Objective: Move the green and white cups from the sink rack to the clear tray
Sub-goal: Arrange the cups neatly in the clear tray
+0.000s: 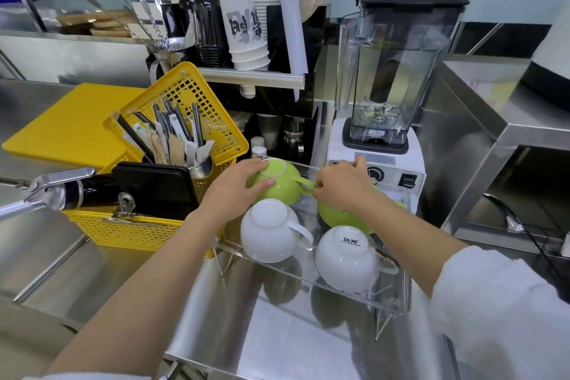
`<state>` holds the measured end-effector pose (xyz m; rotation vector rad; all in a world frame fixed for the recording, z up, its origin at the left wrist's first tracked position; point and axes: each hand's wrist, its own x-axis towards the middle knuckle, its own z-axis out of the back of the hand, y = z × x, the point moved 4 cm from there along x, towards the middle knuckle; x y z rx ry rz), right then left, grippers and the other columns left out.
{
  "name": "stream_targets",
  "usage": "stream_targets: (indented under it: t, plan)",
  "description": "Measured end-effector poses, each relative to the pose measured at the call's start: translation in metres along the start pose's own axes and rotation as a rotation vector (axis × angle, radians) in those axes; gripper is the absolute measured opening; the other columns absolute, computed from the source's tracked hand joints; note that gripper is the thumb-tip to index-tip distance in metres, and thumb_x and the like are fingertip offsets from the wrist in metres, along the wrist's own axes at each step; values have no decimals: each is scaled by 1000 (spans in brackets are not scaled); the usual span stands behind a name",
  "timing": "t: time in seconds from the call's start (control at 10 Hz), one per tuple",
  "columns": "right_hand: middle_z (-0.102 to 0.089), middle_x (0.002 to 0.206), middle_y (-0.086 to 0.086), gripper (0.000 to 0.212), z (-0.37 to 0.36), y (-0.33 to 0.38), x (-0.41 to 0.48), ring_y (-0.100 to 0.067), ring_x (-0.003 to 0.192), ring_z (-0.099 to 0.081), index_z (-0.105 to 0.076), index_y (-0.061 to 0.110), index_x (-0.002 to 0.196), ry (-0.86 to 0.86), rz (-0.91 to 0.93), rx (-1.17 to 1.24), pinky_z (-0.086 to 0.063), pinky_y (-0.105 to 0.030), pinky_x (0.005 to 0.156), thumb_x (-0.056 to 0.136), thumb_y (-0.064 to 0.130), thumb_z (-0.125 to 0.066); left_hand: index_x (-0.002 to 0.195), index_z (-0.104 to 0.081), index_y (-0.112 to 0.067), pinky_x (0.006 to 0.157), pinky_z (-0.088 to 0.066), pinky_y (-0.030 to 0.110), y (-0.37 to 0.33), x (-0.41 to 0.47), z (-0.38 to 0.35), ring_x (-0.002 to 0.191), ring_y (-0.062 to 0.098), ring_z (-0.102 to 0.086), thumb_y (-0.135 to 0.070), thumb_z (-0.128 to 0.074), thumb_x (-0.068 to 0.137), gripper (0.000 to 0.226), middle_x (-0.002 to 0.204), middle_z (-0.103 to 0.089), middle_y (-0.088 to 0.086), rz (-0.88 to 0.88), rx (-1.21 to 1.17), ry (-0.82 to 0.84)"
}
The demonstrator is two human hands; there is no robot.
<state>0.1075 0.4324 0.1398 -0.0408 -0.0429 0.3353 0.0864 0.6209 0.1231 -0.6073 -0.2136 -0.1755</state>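
A clear tray (398, 302) stands on the steel counter with four cups upside down in it. My left hand (237, 185) grips a green cup (285, 187) at the tray's far left, fingers over its base. My right hand (342, 182) rests on a second green cup (342, 219) at the far right, fingertips touching the first cup's handle. Two white cups sit in the near row, one on the left (266, 231) and one on the right (345, 259). The sink rack itself is not clearly visible.
A yellow basket (129, 231) with cutlery and a black tablet sits left of the tray, beside a yellow board (68, 123). A tap (46, 191) juts in from the left over the sink. Behind the tray stands a white blender (385, 86).
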Motion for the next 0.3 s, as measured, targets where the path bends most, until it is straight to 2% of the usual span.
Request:
stream_targets:
  t: [0.1,0.2,0.3]
  plan:
    - [-44,68,-1,34,3,-3,0,-28,93,-51,-50,14,67,-10,6,66,-18,-54,109,89,40,-47,133,-44,-25,109,-33,41,-4,-2,2,132,17,-37,-46,-51,87,51,144,-42,-2,1,7,7]
    - [-56,80,-3,36,13,-4,-6,-30,96,-54,-62,8,92,-85,30,197,-25,-45,96,89,41,-49,135,-42,-24,108,-30,37,-7,-4,3,133,17,-35,-42,-50,89,49,146,-40,-2,5,12,36]
    - [-66,93,-7,33,34,-13,-15,-28,95,-55,-65,11,97,-194,33,276,-23,-39,84,89,40,-51,135,-41,-24,106,-31,35,-17,-3,12,132,18,-37,-41,-50,90,49,145,-41,-2,2,33,29]
